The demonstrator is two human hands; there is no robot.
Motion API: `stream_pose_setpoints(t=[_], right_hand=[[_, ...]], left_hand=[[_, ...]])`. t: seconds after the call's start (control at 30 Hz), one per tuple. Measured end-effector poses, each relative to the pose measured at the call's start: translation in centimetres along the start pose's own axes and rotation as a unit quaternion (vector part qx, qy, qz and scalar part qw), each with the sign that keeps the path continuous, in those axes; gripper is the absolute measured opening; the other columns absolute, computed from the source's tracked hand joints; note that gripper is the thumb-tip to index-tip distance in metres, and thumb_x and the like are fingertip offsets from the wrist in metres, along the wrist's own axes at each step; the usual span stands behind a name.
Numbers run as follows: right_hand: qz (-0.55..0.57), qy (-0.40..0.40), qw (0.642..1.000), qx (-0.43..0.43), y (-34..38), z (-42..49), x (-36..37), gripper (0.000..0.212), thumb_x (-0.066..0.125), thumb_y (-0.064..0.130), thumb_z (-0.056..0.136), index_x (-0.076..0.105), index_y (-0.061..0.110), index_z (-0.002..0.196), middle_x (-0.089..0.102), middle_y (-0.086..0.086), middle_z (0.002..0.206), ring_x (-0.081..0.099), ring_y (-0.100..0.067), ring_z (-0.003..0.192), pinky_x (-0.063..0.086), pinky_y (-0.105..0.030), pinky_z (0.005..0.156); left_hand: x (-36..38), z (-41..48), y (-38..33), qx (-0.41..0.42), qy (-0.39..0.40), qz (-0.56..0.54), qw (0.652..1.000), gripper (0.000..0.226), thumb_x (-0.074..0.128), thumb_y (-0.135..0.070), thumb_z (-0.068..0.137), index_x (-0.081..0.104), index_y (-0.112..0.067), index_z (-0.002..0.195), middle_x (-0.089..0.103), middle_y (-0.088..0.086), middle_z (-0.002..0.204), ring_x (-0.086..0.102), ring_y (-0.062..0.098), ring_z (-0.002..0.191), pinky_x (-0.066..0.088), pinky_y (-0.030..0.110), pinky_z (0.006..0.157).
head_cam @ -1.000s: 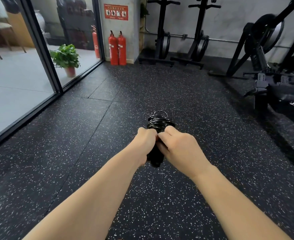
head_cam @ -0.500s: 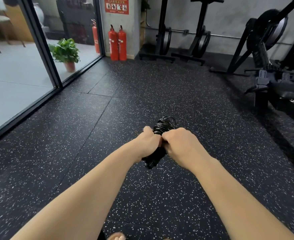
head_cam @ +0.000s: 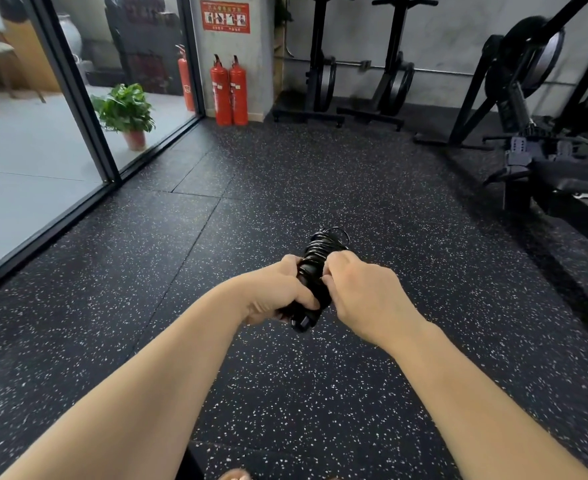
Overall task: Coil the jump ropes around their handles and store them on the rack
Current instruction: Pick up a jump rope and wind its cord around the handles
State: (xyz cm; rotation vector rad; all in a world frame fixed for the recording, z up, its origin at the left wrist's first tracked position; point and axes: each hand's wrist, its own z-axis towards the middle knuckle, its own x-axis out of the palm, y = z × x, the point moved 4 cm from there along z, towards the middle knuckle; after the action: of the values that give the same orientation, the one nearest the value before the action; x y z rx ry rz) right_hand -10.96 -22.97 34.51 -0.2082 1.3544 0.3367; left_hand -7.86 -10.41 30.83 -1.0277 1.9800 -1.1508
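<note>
The left hand's (head_cam: 278,292) fingers are curled round the lower part of a black rope bundle (head_cam: 315,275), the thumb lying across its near side, so the grip closes on the handles. The right hand (head_cam: 362,296) has its fingers bent in against the bundle's right side at the middle, pinching at the coils; its knuckles face up and the fingertips are hidden behind the hand. The bundle is one jump rope, glossy black cord wound in many tight turns round its handles, standing tilted with the top leaning away and to the right. A few loose loops stick out at the top end, and the blunt dark butt of a handle shows below the left hand. How many handles lie inside the coils cannot be told. It is held in the air in front of the person, above the speckled black floor (head_cam: 285,188), touching nothing but the two hands. Both forearms are bare and reach forward from the bottom corners, meeting at the bundle. Farther out stand two red extinguishers (head_cam: 228,91) side by side against a grey pillar, a third reflected or standing behind the glass wall (head_cam: 36,140) at left, one potted plant (head_cam: 126,112) outside, and two black upright stands (head_cam: 355,64) by the far wall.
</note>
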Motion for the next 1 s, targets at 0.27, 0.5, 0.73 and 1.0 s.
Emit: stream_pose_setpoints(t=[0.27,0.5,0.73,1.0], right_hand=[[0.091,-0.031,0.987,0.129,-1.2,-0.1,-0.1,0.018,0.031,0.026,0.103,0.042,0.012,0.105,0.051,-0.004,0.104,0.057,-0.028,0.084,0.034,-0.034,0.065],[0.247,-0.064,0.947,0.193,-2.9,-0.2,0.1,0.017,0.035,0.025,0.102,0.046,0.014,0.095,0.054,0.000,0.083,0.049,-0.018,0.073,0.036,-0.033,0.063],[0.321,-0.120,0.910,0.235,-4.5,0.3,0.7,0.018,0.050,0.037,0.095,0.053,0.019,0.093,0.061,0.004,0.081,0.061,-0.020,0.075,0.050,-0.039,0.069],[0.655,-0.017,0.684,0.321,-4.2,1.3,3.0,0.032,0.060,0.040,0.092,0.068,0.011,0.103,0.074,-0.006,0.098,0.070,-0.025,0.095,0.056,-0.044,0.086]], left_hand=[[0.9,0.1,-0.7,0.001,0.073,-0.118,0.990,0.029,0.050,0.014,0.091,0.057,-0.013,0.096,0.067,0.011,0.091,0.064,0.026,0.086,0.054,0.044,0.073],[1.5,-0.1,-1.2,-0.003,0.073,-0.176,0.982,0.028,0.045,0.015,0.093,0.057,-0.010,0.092,0.068,0.011,0.087,0.063,0.026,0.083,0.053,0.043,0.074],[1.4,0.0,-1.7,0.032,0.002,-0.204,0.978,0.030,0.054,0.016,0.089,0.052,-0.010,0.104,0.062,0.016,0.104,0.059,0.033,0.100,0.049,0.056,0.093],[2.5,1.8,-1.4,0.061,-0.022,-0.203,0.977,0.058,0.062,0.013,0.086,0.035,-0.015,0.129,0.060,0.022,0.126,0.065,0.039,0.110,0.056,0.054,0.086]])
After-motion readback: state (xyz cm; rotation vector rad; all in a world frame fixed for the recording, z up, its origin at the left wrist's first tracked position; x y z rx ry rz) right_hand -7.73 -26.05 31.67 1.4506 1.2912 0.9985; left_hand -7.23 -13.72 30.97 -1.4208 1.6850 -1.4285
